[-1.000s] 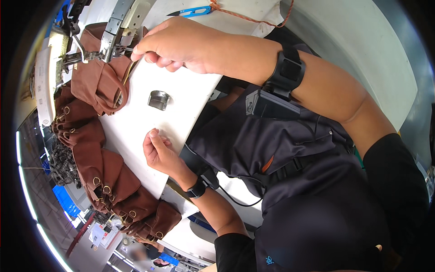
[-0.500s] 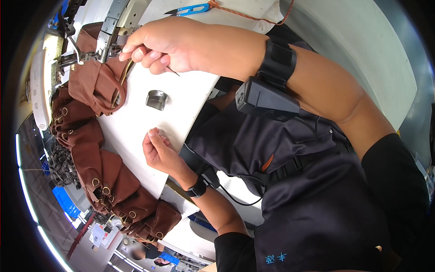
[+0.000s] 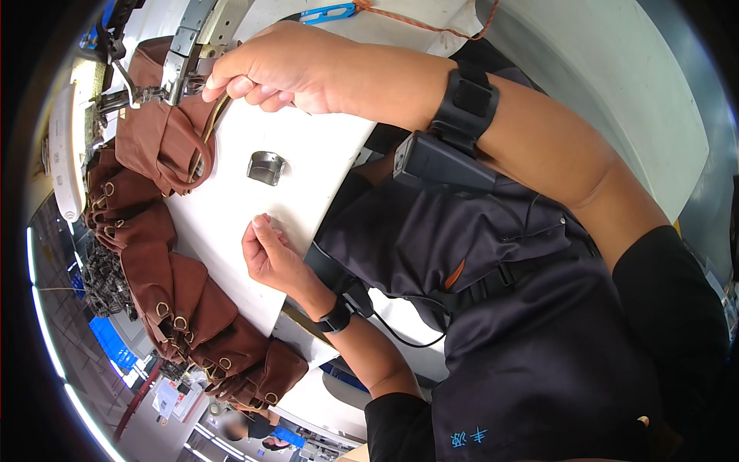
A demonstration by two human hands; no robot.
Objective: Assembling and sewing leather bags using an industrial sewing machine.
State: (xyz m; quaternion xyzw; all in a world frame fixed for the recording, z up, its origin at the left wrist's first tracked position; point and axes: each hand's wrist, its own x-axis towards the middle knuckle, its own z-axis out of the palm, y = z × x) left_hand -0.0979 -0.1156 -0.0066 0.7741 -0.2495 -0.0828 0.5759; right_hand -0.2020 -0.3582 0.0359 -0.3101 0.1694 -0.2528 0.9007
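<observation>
My right hand (image 3: 265, 73) is closed in a pinch close beside the needle and presser foot (image 3: 192, 83) of a sewing machine (image 3: 185, 46). What its fingertips hold, if anything, is hidden. Under the machine's head lies a brown bag piece (image 3: 146, 142) with a rolled handle (image 3: 202, 173) and a metal-toothed zipper (image 3: 219, 112). Over the white table (image 3: 231, 239), my left hand (image 3: 269, 254) is closed, thumb against the curled fingers; anything inside cannot be made out. A small curved metal plate (image 3: 266, 167) rests on the table between my hands, touched by neither.
A chain of brown bag pieces (image 3: 169, 285) with gold rings hangs along the table's far left side. Blue thread snips (image 3: 327, 14) on an orange cord (image 3: 416, 29) lie beyond my right forearm. A person (image 3: 258, 425) is in the background at lower left.
My right wrist has turned and risen slightly, its fingertips staying by the needle. A thin dark point that stuck out below its fingers no longer shows. My left hand has barely moved.
</observation>
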